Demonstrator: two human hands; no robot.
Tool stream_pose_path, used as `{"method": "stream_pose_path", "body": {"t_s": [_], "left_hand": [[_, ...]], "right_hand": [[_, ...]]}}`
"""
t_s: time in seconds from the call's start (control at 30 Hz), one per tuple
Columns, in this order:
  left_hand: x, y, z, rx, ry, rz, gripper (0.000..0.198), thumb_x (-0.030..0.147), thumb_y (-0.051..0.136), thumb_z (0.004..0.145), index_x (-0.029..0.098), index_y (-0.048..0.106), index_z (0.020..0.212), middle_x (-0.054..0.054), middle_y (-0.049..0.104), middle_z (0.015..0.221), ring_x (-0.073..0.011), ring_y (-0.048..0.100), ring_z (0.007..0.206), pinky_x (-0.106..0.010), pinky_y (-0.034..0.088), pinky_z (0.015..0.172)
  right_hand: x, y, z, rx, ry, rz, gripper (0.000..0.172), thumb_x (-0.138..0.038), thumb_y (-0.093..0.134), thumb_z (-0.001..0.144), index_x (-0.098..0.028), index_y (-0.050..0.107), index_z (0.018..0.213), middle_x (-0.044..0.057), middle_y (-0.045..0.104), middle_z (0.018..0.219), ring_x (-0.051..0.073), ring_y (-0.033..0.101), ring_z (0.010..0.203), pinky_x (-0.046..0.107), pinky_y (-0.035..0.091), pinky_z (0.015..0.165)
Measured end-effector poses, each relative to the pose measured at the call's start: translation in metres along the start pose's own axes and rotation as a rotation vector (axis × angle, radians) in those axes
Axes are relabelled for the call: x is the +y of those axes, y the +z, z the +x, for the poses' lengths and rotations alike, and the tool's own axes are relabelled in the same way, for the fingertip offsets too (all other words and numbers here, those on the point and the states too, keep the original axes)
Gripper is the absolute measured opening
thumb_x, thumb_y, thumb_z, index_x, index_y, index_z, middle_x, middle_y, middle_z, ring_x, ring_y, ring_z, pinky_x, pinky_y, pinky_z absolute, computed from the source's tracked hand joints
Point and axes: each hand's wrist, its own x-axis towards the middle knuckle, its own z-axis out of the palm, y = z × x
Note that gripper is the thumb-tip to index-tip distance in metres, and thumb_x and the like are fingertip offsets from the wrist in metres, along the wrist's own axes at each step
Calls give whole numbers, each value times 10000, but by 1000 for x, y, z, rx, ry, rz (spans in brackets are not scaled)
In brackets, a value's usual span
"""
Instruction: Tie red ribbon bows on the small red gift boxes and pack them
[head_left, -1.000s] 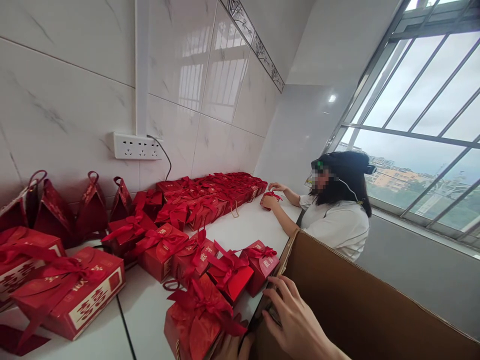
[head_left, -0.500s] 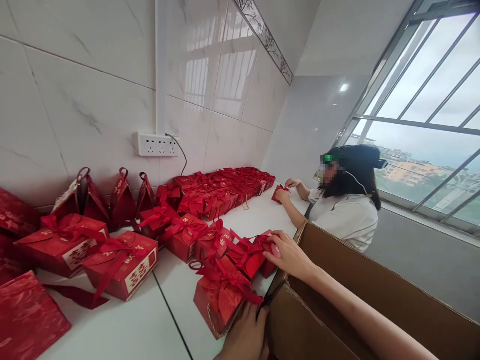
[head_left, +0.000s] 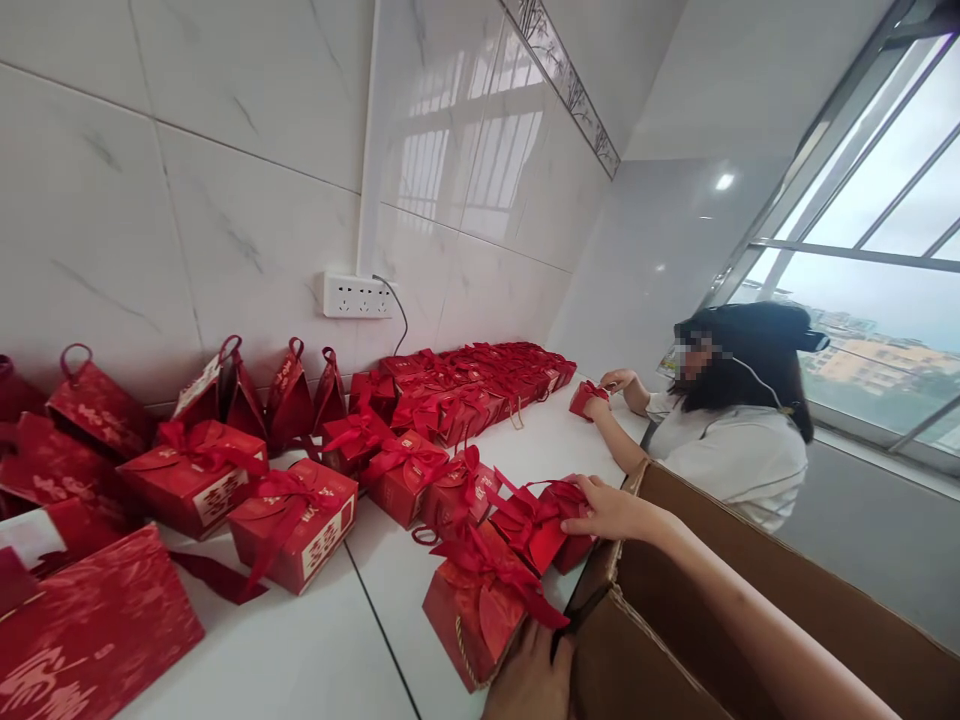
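My right hand (head_left: 616, 508) reaches over the cardboard carton's edge with its thumb and fingers closed on a small red gift box (head_left: 574, 552), partly hidden by the hand. My left hand (head_left: 531, 676) is at the bottom, its thumb and fingers apart, resting against the side of a red gift box with a twisted cord handle (head_left: 471, 620). The fingertips are partly hidden. That box carries a large red ribbon bow (head_left: 491, 567). Between the two hands' boxes stands another bowed red box (head_left: 534, 530).
An open cardboard carton (head_left: 645, 665) stands at the right against the white table (head_left: 300, 650). Many red gift boxes (head_left: 480, 395) line the tiled wall, below a socket strip (head_left: 358, 297). Peaked red boxes (head_left: 97, 405) stand at left. A co-worker (head_left: 731, 440) handles a red box (head_left: 589, 398).
The view has turned left, shifting everything rightward in the picture. My right hand has stayed at the box by the carton, and my left hand still rests by the cord-handled box.
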Motion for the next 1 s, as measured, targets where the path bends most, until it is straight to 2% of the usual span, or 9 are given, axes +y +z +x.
{"method": "stream_pose_path", "body": {"t_s": [0.2, 0.4, 0.57, 0.67, 0.77, 0.83, 1.0], "left_hand": [[-7, 9, 6, 24, 28, 21, 637, 90, 462, 722, 94, 419, 1357, -186, 363, 1441, -324, 264, 1368, -478, 243, 1118], [-19, 25, 20, 22, 31, 23, 624, 108, 438, 734, 101, 428, 1358, -189, 373, 1436, -338, 288, 1355, -496, 267, 1101], [-19, 22, 15, 31, 51, 22, 630, 147, 464, 736, 89, 421, 1362, -199, 377, 1427, -327, 279, 1361, -473, 212, 1129], [-16, 18, 7, 83, 79, 18, 606, 172, 470, 750, 90, 435, 1350, -201, 390, 1412, -328, 296, 1349, -466, 240, 1118], [-9, 12, -5, 158, 117, -39, 570, 181, 478, 753, 114, 465, 1319, -167, 418, 1392, -290, 335, 1326, -421, 249, 1122], [-3, 5, -11, 207, 122, -96, 524, 157, 466, 752, 133, 495, 1274, -139, 459, 1357, -256, 386, 1287, -399, 281, 1105], [11, -19, -18, 298, 168, -352, 306, 178, 450, 780, 169, 595, 1050, -86, 639, 1095, -205, 568, 1023, -350, 429, 943]], "right_hand": [[5, -4, -10, -145, 15, 92, 724, -433, 663, 696, -167, 418, 1323, 142, 612, 1104, 264, 627, 944, 349, 456, 823], [2, -4, -12, -117, 8, 124, 727, -367, 654, 676, -155, 407, 1326, 125, 599, 1068, 254, 603, 953, 345, 437, 850], [7, 0, -9, 13, 87, 83, 771, -329, 591, 716, -84, 299, 1386, 205, 546, 1137, 331, 529, 1081, 441, 369, 913], [9, -8, -20, 193, 129, 63, 740, -312, 576, 715, -122, 301, 1375, 194, 516, 1181, 352, 480, 1137, 480, 334, 938], [4, -22, -47, 448, 64, 126, 727, -319, 585, 694, -199, 298, 1351, 143, 466, 1234, 324, 451, 1175, 479, 333, 973], [-3, -31, -73, 549, -19, 181, 740, -331, 592, 690, -230, 270, 1348, 133, 391, 1302, 312, 407, 1228, 483, 327, 1006], [-27, -46, -141, 580, -164, 178, 763, -288, 602, 688, -253, 232, 1355, 134, 252, 1408, 321, 322, 1312, 493, 342, 1029]]}}
